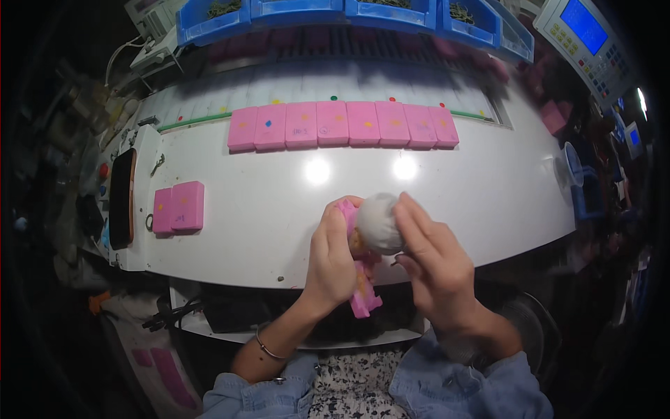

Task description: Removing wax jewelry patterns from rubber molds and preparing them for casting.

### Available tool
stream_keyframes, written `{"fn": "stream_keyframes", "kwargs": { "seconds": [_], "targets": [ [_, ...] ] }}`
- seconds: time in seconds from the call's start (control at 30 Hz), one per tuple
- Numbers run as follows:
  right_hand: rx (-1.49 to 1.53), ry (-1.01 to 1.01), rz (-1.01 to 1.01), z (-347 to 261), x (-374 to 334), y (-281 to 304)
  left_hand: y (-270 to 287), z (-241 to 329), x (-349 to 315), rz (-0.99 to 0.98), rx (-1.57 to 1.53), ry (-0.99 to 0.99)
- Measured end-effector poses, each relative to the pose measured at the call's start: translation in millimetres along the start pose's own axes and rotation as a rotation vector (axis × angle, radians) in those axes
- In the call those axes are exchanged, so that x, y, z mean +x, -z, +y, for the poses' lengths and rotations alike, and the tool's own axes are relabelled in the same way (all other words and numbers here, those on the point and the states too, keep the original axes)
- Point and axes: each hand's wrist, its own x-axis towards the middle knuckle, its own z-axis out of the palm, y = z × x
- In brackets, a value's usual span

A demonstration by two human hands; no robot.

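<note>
My left hand (329, 260) is closed around a pink rubber mould (363, 302), over the table's front edge. The mould is parted, with one uneven flap hanging below the hand and yellowish patches on its inner side. My right hand (441, 269) grips a round, pale grey cloth pouch (379, 223), its fingers along the pouch's right side. The pouch is against or just over the mould and covers part of it; whether they touch I cannot tell. Both hands are close together, and the right is slightly blurred.
A row of several pink blocks (302, 126) spans the far part of the white table (244, 262). Two more pink blocks (187, 205) lie at left, near a dark phone (123, 199). Blue bins (300, 10) hang at the back; a control panel (585, 52) stands far right.
</note>
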Motion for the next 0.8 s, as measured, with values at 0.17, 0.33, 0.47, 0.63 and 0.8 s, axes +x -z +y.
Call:
{"fn": "stream_keyframes", "kwargs": {
  "seconds": [0.17, 0.33, 0.47, 0.63, 0.8],
  "targets": [
    [-0.055, 0.078, -0.057, 4.2, 1.9, -5.2, -0.2, -1.6, 8.0, -0.030, 0.084, -0.024],
    [0.146, -0.059, -0.169, 1.5, 14.0, 12.1, 7.5, 1.9, 2.5, -0.074, 0.031, 0.033],
    [0.073, -0.001, 0.091, 5.3, 3.6, 5.5, 9.4, 3.1, 7.7, -0.085, -0.104, 0.105],
    [-0.221, 0.209, 0.007, -0.3, -7.2, -17.2, 14.0, -15.0, 17.1, 0.006, 0.082, -0.161],
    [-0.069, 0.107, 0.014, 4.7, -2.0, -8.0, 19.1, -4.1, 7.6, -0.112, -0.280, 0.226]
  ]
}}
